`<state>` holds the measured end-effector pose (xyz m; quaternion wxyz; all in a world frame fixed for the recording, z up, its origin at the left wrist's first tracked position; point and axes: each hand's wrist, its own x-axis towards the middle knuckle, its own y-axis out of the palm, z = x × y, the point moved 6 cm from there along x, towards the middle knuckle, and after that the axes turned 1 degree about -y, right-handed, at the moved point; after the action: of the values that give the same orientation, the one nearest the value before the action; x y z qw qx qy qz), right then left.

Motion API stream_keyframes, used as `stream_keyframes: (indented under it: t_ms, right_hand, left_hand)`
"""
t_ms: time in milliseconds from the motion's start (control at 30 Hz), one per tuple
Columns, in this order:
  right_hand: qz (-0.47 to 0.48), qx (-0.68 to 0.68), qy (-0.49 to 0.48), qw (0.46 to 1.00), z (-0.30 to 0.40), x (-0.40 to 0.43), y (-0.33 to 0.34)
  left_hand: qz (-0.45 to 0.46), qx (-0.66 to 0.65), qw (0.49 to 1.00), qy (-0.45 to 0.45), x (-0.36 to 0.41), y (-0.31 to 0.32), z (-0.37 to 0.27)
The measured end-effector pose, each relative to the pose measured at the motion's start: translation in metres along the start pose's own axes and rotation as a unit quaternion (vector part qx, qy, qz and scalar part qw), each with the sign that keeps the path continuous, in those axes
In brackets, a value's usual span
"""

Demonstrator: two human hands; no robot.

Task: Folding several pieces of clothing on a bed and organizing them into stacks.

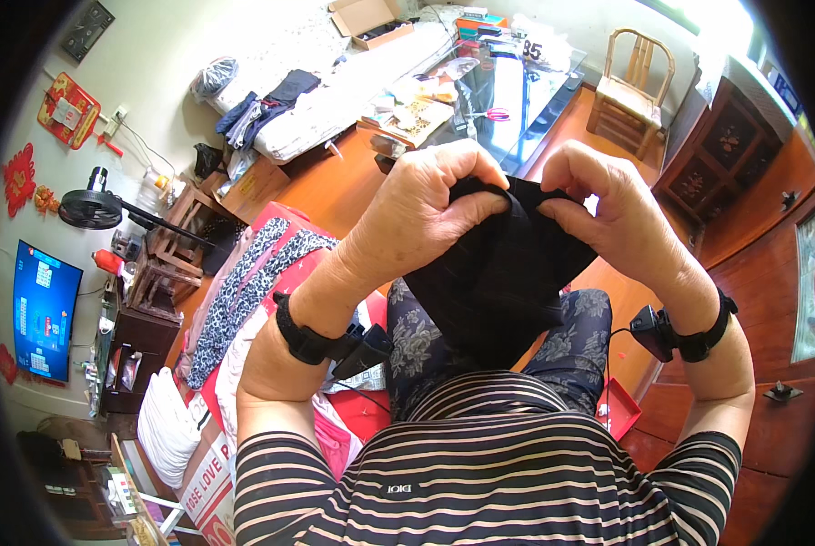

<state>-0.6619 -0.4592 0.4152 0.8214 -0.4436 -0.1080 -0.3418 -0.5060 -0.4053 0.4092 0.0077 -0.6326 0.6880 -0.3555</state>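
Observation:
A black cloth piece (496, 286) hangs in front of my lap, pinched along its top edge by both hands. On the left, my left hand (448, 184) grips the edge between thumb and forefinger. My right hand (588, 188) pinches the same edge a short way to the right. The cloth drapes down in dark folds above my floral-patterned trousers (574, 334). Its exact kind of garment cannot be made out. Each forearm wears a black strap with a small device, one on the left (332, 345) and one on the right (680, 334).
To my left, clothes with a leopard print (233, 321) lie on a red surface. A glass-topped table (516, 130) ahead holds scissors (495, 115) and clutter. Beyond are a bamboo chair (629, 95) and folded clothes (271, 106). A wooden cabinet (721, 136) stands at right.

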Motion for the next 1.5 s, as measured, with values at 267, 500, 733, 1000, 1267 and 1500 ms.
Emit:
stream_keyframes:
  t_ms: [267, 500, 733, 1000, 1267, 1500]
  right_hand:
    - [0.008, 0.050, 0.057, 0.997, -0.016, -0.008, 0.007]
    - [-0.018, 0.078, 0.038, 0.996, -0.023, -0.012, 0.009]
    - [-0.015, -0.017, -0.055, 0.998, -0.023, -0.011, 0.011]
    - [0.191, -0.118, 0.013, 0.975, -0.036, -0.015, 0.024]
    - [0.118, -0.014, -0.078, 0.990, -0.029, -0.017, 0.005]
    - [0.053, -0.106, -0.147, 0.982, 0.005, -0.017, 0.008]
  left_hand:
    - [-0.005, 0.047, 0.998, 0.041, 0.004, 0.001, -0.001]
    - [0.003, 0.078, 0.995, 0.057, 0.007, 0.002, 0.004]
    - [0.001, 0.122, 0.991, 0.054, 0.008, 0.004, 0.004]
    - [0.008, 0.134, 0.989, 0.054, 0.007, 0.003, 0.014]
    - [0.003, 0.098, 0.995, 0.020, 0.005, -0.007, 0.027]
    - [0.001, 0.082, 0.997, 0.008, 0.007, -0.007, 0.018]
